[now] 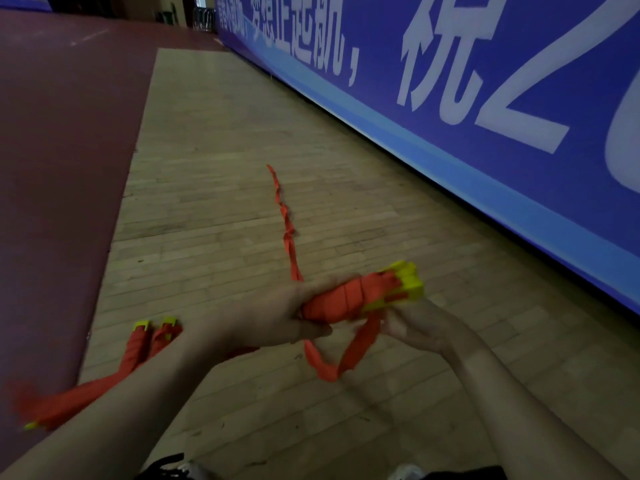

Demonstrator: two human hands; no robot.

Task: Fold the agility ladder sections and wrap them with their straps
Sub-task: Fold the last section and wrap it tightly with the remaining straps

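The folded ladder bundle [346, 301] is held in the air over the wooden floor [207, 209], near the camera and right of centre. Its yellow rungs [407, 284] are stacked together, and their ends stick out on the right, towards the blue banner [502, 109]. Several turns of orange strap [346, 356] bind the middle of the stack.

The left hand [277, 318] grips the bundle's left end, with its fingers curled over the wrapped part and its thumb underneath. The right hand [415, 327] sits just below the yellow ends, palm up. Its fingers meet the strap where a loose loop hangs under the bundle, but blur hides whether they pinch it.

From behind the left hand, a free length of strap [286, 221] runs away across the floor, twisted along its length, with its tip far off.

On the floor to the left, beside the left forearm, lie two more wrapped sections [147, 342], orange with yellow ends showing at the top. Loose orange webbing [65, 401] trails from them towards the near left corner.

The pale floorboards meet a maroon surface [55, 161] on the left. The banner, which carries large white characters, stands along the right edge of the boards.
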